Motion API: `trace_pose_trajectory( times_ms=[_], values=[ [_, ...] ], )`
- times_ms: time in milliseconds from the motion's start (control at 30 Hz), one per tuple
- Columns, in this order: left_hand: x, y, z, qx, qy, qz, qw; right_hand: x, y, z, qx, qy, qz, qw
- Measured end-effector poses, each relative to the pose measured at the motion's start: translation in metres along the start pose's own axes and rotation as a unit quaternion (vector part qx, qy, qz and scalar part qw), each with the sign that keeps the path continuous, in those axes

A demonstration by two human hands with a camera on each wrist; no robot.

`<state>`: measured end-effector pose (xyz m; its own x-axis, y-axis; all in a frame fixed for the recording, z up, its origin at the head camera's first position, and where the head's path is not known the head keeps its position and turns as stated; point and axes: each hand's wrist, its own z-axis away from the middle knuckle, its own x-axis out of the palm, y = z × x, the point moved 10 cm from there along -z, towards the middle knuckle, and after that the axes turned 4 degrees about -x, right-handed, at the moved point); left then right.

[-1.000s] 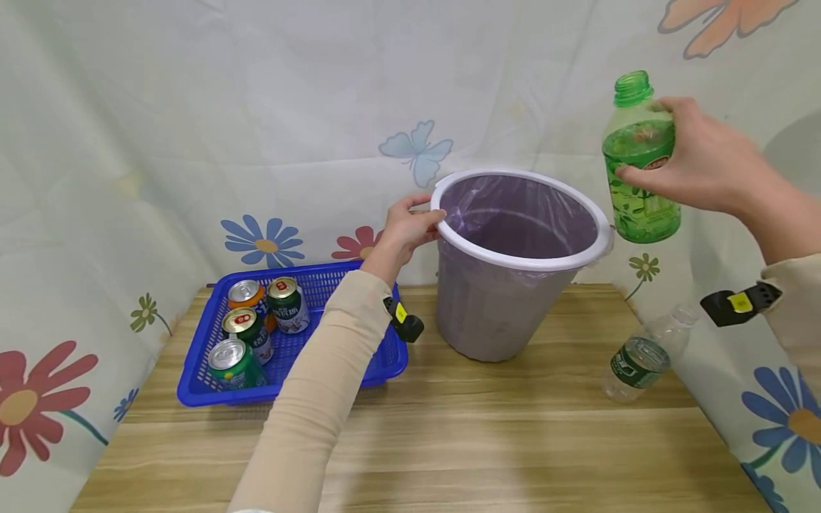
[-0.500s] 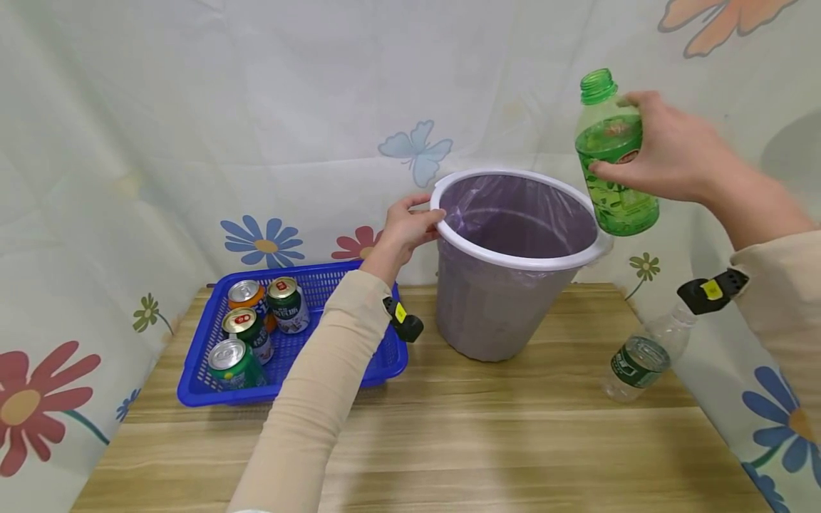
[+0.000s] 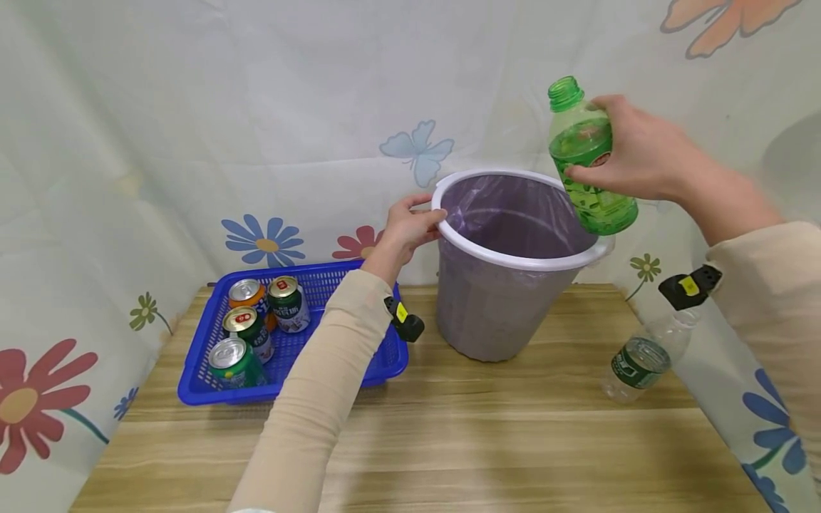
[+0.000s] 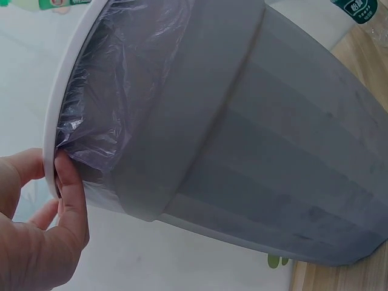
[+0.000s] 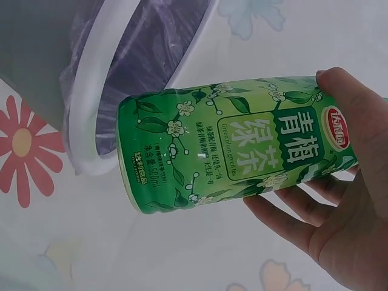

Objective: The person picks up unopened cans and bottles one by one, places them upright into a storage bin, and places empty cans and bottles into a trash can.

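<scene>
In the head view my left hand [image 3: 410, 226] pinches the white rim of a grey trash can [image 3: 487, 313], which tilts to the right and carries a thin purple liner bag [image 3: 477, 206]. The left wrist view shows the fingers [image 4: 73, 194] on that rim from close up. My right hand [image 3: 641, 153] grips a green tea bottle [image 3: 599, 206] without a cap, its neck leaning left. The bottle's base is over the right side of the can's opening. Green leaves and white blossoms cover its label in the right wrist view, where the thumb and fingers wrap it.
On the left of the wooden table [image 3: 487, 442] a blue plastic basket [image 3: 192, 381] holds several drink cans [image 3: 234, 363]. A clear plastic bottle [image 3: 641, 360] with a dark green label is to the right of the can. A flowered cloth [image 3: 288, 107] hangs behind.
My right hand has carried the green tea bottle leftward, from beside the trash can to over its right rim. The left hand and the trash can have stayed in place.
</scene>
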<state>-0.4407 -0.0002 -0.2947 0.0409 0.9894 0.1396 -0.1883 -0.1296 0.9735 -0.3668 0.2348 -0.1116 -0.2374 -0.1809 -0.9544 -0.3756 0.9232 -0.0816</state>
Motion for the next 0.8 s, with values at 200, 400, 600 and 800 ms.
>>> trace_pose_trajectory(
  times_ms=[200, 400, 600, 800],
  values=[
    [0.0, 0.001, 0.0, 0.001, 0.001, -0.005, 1.0, 0.003, -0.012, -0.006, -0.017, -0.002, 0.0, 0.9999],
    [0.0, 0.001, 0.0, 0.002, 0.002, -0.009, 1.0, 0.012, -0.022, -0.012, -0.028, -0.014, -0.005, 0.9995],
    [-0.001, 0.001, 0.0, 0.002, 0.0, -0.001, 1.0, 0.021, -0.032, -0.016, -0.04, -0.03, -0.015, 0.9986],
    [-0.002, 0.001, 0.001, 0.002, 0.003, -0.003, 1.0, 0.028, -0.041, -0.019, -0.05, -0.04, -0.024, 0.9976]
  ],
)
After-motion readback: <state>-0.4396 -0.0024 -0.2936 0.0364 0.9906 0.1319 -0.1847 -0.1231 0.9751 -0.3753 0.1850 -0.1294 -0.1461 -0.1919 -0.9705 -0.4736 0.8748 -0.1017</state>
